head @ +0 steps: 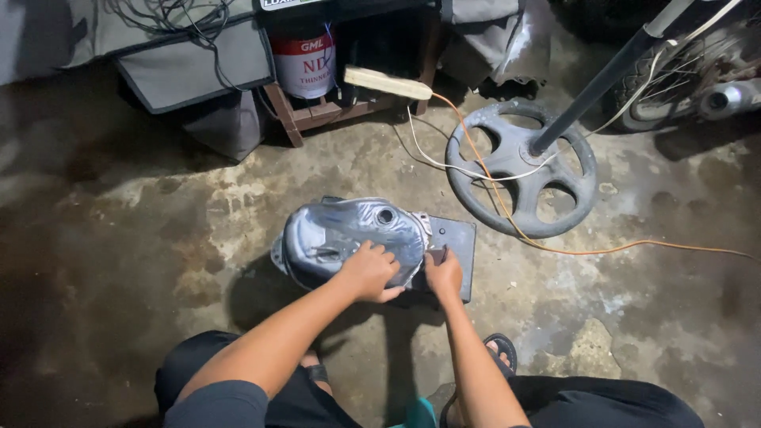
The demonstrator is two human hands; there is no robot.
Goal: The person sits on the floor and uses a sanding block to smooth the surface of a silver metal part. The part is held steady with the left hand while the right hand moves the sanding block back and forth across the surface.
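Note:
A bare-metal motorcycle fuel tank (341,234) lies on a dark flat board (456,246) on the concrete floor, its round filler hole facing up. My left hand (369,272) rests on the near side of the tank, fingers curled over its surface. My right hand (442,275) presses a small dark piece, probably abrasive paper, against the tank's right edge. My knees in dark clothes and a sandal (501,353) show at the bottom.
A round spoked stand base (519,166) with a dark pole rises at right. Orange and white cables (555,250) trail across the floor. A red and white can (305,67) sits on a wooden rack behind. A wheel (674,87) lies at the top right.

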